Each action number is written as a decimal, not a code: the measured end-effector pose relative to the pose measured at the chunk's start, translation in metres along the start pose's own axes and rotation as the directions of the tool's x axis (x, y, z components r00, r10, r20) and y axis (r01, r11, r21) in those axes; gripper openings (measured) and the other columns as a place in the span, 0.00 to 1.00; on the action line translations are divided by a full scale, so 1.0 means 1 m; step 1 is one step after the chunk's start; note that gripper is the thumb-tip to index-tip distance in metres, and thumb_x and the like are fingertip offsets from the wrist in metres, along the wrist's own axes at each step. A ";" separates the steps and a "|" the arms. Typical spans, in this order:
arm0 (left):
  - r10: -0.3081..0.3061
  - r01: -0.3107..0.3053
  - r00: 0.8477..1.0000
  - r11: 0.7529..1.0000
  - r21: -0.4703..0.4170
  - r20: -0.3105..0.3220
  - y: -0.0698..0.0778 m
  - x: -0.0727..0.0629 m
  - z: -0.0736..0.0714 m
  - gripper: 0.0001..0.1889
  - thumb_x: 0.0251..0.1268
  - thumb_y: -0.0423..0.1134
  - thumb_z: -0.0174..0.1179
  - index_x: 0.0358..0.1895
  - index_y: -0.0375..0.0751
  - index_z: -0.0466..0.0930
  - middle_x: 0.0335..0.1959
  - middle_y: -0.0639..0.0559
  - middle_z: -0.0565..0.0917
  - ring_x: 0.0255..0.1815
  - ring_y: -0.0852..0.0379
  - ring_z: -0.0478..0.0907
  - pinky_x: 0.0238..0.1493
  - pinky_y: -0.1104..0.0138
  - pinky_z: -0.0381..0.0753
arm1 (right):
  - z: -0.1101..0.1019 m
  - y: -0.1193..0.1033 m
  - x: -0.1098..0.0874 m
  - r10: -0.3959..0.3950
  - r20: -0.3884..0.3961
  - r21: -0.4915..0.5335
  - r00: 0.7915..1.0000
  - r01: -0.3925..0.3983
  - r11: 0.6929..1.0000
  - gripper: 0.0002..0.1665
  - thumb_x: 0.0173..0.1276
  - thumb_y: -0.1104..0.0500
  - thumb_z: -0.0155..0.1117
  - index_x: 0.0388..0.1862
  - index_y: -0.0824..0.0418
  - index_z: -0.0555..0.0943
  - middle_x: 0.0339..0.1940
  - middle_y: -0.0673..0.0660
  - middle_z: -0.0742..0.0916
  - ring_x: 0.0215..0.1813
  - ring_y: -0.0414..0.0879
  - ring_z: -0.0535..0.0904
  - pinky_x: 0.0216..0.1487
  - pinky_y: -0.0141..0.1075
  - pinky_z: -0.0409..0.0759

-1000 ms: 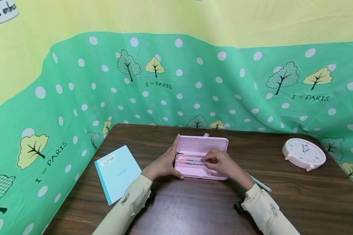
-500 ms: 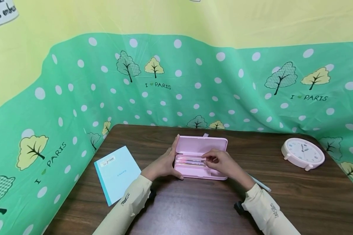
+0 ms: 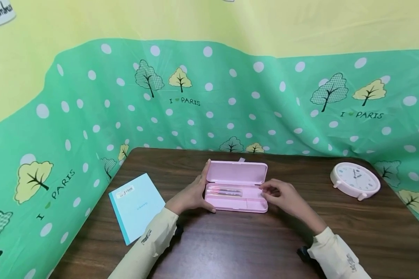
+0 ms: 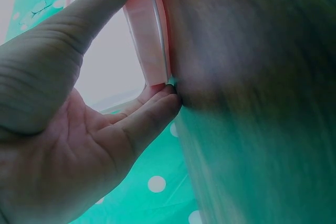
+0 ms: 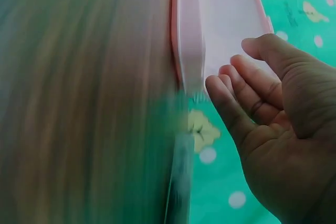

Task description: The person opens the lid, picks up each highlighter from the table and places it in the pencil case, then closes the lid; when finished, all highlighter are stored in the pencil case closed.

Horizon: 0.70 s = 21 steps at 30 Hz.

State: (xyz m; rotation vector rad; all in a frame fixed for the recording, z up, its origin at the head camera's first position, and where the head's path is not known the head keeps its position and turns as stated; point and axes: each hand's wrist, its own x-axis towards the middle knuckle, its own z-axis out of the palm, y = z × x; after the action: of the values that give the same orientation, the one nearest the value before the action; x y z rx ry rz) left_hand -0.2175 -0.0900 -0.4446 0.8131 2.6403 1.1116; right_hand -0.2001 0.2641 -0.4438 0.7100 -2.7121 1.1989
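Note:
A pink pencil case point(image 3: 237, 172) lies open on the table in the head view, its lid tipped back. Several slim pens point(image 3: 227, 192) lie in the left part of its back compartment. My left hand point(image 3: 192, 195) grips the case's left end, thumb at the front and fingers reaching to the back. At the right end hovers my right hand point(image 3: 284, 195), its fingers loosely bent and nothing between them. In the right wrist view those fingers are spread beside the case's end, and a pale pen-like stick point(image 5: 181, 177) lies below the case.
A light blue notebook point(image 3: 137, 209) with a barcode sticker lies to the left. On the right of the dark wooden table point(image 3: 230, 248) rests a pink round clock point(image 3: 356, 180). A green dotted curtain point(image 3: 209, 100) hangs behind the table.
My right hand has left the pens and moved right to the case's end. The left hand stays on the case. My right forearm now covers the place where the pale stick showed.

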 end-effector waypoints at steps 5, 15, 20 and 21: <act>0.005 -0.005 1.000 1.000 0.000 0.003 0.002 0.002 -0.002 0.85 0.47 0.44 0.91 0.88 0.55 0.18 0.89 0.35 0.47 0.84 0.38 0.58 0.77 0.46 0.69 | -0.018 0.010 -0.014 -0.001 -0.066 -0.063 0.998 -0.003 0.998 0.07 0.72 0.68 0.75 0.47 0.63 0.90 0.39 0.49 0.88 0.39 0.37 0.82 0.42 0.33 0.86; 0.034 -0.034 0.999 0.999 -0.014 0.005 -0.006 0.004 0.002 0.86 0.47 0.47 0.90 0.88 0.59 0.16 0.88 0.33 0.48 0.82 0.36 0.61 0.75 0.44 0.71 | -0.049 0.031 -0.052 0.054 -0.153 -0.141 0.987 -0.075 0.987 0.09 0.70 0.70 0.76 0.47 0.64 0.90 0.38 0.49 0.87 0.38 0.32 0.80 0.39 0.26 0.82; 0.093 -0.093 0.995 0.996 0.004 -0.023 -0.029 0.008 0.009 0.86 0.46 0.58 0.89 0.87 0.62 0.15 0.89 0.35 0.47 0.82 0.36 0.62 0.72 0.44 0.75 | -0.060 0.041 -0.072 0.076 -0.197 -0.151 0.977 -0.106 0.983 0.10 0.68 0.72 0.76 0.46 0.64 0.90 0.37 0.50 0.87 0.37 0.30 0.78 0.36 0.22 0.78; 0.104 -0.104 0.994 0.994 0.017 -0.031 -0.034 0.009 0.010 0.86 0.46 0.61 0.88 0.87 0.62 0.15 0.89 0.36 0.47 0.82 0.37 0.62 0.71 0.46 0.76 | -0.062 0.042 -0.075 0.084 -0.202 -0.151 0.976 -0.116 0.982 0.10 0.68 0.72 0.76 0.46 0.64 0.90 0.37 0.50 0.88 0.37 0.30 0.78 0.36 0.21 0.78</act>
State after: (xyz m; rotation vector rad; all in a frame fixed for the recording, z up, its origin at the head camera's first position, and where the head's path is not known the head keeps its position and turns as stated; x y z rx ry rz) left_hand -0.2359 -0.0980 -0.4751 0.9536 2.6623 1.1399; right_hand -0.1586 0.3618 -0.4497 0.4167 -2.6682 0.9923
